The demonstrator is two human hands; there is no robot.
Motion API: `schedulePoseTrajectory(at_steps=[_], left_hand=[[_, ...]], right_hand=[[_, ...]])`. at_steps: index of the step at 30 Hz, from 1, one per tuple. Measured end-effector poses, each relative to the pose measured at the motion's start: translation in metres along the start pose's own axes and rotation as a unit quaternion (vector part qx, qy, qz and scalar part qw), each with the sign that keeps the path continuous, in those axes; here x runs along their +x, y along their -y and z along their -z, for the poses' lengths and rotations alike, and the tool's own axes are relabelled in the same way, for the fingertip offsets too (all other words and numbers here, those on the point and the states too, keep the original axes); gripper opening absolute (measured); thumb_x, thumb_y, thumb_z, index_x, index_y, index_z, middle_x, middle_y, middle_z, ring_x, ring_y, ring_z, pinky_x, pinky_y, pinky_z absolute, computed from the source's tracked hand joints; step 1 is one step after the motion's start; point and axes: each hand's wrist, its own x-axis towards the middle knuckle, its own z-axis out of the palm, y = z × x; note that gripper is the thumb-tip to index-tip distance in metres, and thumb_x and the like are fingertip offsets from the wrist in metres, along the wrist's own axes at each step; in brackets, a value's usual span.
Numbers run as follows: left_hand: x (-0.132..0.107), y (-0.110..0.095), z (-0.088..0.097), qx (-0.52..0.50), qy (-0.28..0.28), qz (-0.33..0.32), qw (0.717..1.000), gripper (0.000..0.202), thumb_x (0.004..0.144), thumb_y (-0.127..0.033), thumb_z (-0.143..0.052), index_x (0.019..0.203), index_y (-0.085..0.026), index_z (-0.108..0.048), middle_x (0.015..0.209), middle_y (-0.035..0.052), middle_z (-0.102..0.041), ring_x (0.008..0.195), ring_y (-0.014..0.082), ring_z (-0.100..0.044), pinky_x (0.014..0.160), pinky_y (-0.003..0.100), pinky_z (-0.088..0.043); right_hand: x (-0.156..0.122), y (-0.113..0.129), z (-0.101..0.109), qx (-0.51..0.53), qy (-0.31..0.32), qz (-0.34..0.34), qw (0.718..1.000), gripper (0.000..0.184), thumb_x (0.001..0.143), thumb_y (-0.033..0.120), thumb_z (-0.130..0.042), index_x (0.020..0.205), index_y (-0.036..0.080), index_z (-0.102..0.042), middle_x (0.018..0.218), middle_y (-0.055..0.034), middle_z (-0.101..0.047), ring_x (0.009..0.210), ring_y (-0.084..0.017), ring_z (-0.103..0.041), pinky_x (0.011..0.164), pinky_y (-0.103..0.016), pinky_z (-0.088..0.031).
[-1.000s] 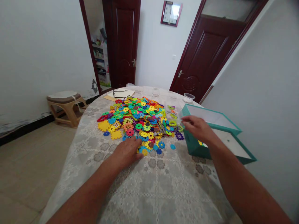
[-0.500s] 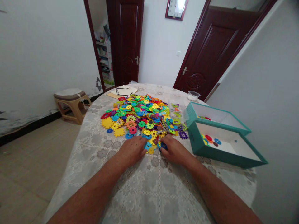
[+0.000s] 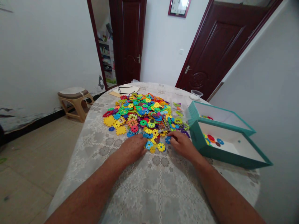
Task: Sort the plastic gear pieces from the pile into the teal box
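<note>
A heap of colourful plastic gear-shaped discs (image 3: 144, 115) lies on a round table with a lace cloth (image 3: 151, 186). My left hand (image 3: 133, 148) rests palm down at the heap's near edge, its fingers flat on a few discs. My right hand (image 3: 183, 144) is just right of it, fingers curled, the tips pinching a blue disc (image 3: 167, 139) at the heap's edge. A yellow disc (image 3: 161, 147) lies loose between the hands. To the right stands an open teal box (image 3: 211, 153) with a few discs inside.
A second teal tray (image 3: 218, 109) sits behind the box. A small clear bowl (image 3: 196, 94) and glasses on paper (image 3: 127, 90) are at the table's far side. A low stool (image 3: 76, 99) stands on the floor at left. Dark doors are behind.
My right hand came back from over the teal box to the heap's near edge and closed on a blue disc. More discs now lie in the box. My left hand stayed in place.
</note>
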Motion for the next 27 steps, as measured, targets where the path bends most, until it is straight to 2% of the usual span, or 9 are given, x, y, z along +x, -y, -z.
schedulePoseTrajectory(at_steps=[4, 7, 11, 15, 19, 23, 27], left_hand=[[0.003, -0.001, -0.001, 0.017, -0.012, -0.001, 1.0, 0.024, 0.1, -0.032, -0.052, 0.104, -0.016, -0.07, 0.106, 0.0131, -0.07, 0.101, 0.0272, -0.068, 0.087, 0.037, -0.054], [0.006, 0.0, -0.003, 0.029, -0.015, 0.031, 0.999, 0.025, 0.1, -0.025, -0.047, 0.1, -0.017, -0.07, 0.102, 0.012, -0.071, 0.095, 0.0249, -0.069, 0.083, 0.034, -0.053], [0.006, 0.005, -0.001, 0.026, -0.012, 0.067, 0.997, 0.018, 0.093, -0.022, -0.052, 0.095, -0.018, -0.07, 0.098, 0.0109, -0.073, 0.091, 0.0243, -0.069, 0.077, 0.033, -0.05], [0.0, 0.008, 0.009, -0.04, -0.036, 0.071, 0.996, 0.019, 0.094, -0.025, -0.051, 0.084, -0.021, -0.066, 0.09, 0.0074, -0.075, 0.084, 0.0211, -0.068, 0.072, 0.03, -0.046], [-0.006, 0.008, 0.02, -0.136, -0.034, 0.048, 0.989, 0.025, 0.096, -0.027, -0.051, 0.075, -0.021, -0.064, 0.083, 0.0039, -0.074, 0.073, 0.0165, -0.065, 0.066, 0.027, -0.04], [-0.007, 0.005, 0.024, -0.172, -0.014, 0.055, 0.983, 0.026, 0.096, -0.028, -0.052, 0.074, -0.02, -0.064, 0.08, 0.0023, -0.074, 0.069, 0.0149, -0.062, 0.063, 0.026, -0.037], [-0.006, 0.002, 0.024, -0.175, -0.021, 0.059, 0.982, 0.025, 0.095, -0.027, -0.051, 0.074, -0.02, -0.062, 0.08, 0.0027, -0.074, 0.07, 0.0152, -0.062, 0.064, 0.026, -0.038]], right_hand=[[-0.003, 0.008, -0.004, 0.071, 0.076, -0.006, 0.995, 0.025, 0.09, 0.019, -0.054, 0.103, 0.022, -0.074, 0.099, -0.0058, -0.074, 0.091, -0.022, -0.068, 0.083, -0.034, -0.05], [-0.007, 0.016, -0.011, 0.039, 0.095, 0.015, 0.995, 0.024, 0.09, 0.024, -0.063, 0.111, 0.023, -0.074, 0.105, -0.0084, -0.073, 0.098, -0.024, -0.066, 0.09, -0.037, -0.05], [-0.014, 0.024, -0.018, -0.018, 0.1, 0.028, 0.994, 0.038, 0.087, 0.028, -0.071, 0.125, 0.023, -0.068, 0.118, -0.0098, -0.066, 0.111, -0.026, -0.062, 0.099, -0.038, -0.047], [-0.015, 0.031, -0.019, -0.04, 0.103, 0.025, 0.994, 0.023, 0.087, 0.026, -0.07, 0.108, 0.022, -0.064, 0.111, -0.0076, -0.064, 0.105, -0.024, -0.061, 0.092, -0.035, -0.046], [-0.014, 0.037, -0.012, -0.003, 0.12, 0.032, 0.992, 0.011, 0.085, 0.019, -0.068, 0.092, 0.023, -0.061, 0.097, -0.004, -0.065, 0.09, -0.021, -0.06, 0.08, -0.032, -0.045], [-0.015, 0.041, -0.009, 0.04, 0.141, 0.036, 0.989, 0.01, 0.087, 0.014, -0.06, 0.087, 0.023, -0.058, 0.087, -0.0012, -0.064, 0.081, -0.019, -0.059, 0.072, -0.029, -0.042], [-0.016, 0.038, -0.011, -0.003, 0.117, 0.042, 0.992, 0.01, 0.084, 0.014, -0.065, 0.087, 0.022, -0.06, 0.093, -0.0028, -0.064, 0.087, -0.02, -0.058, 0.076, -0.03, -0.042]])
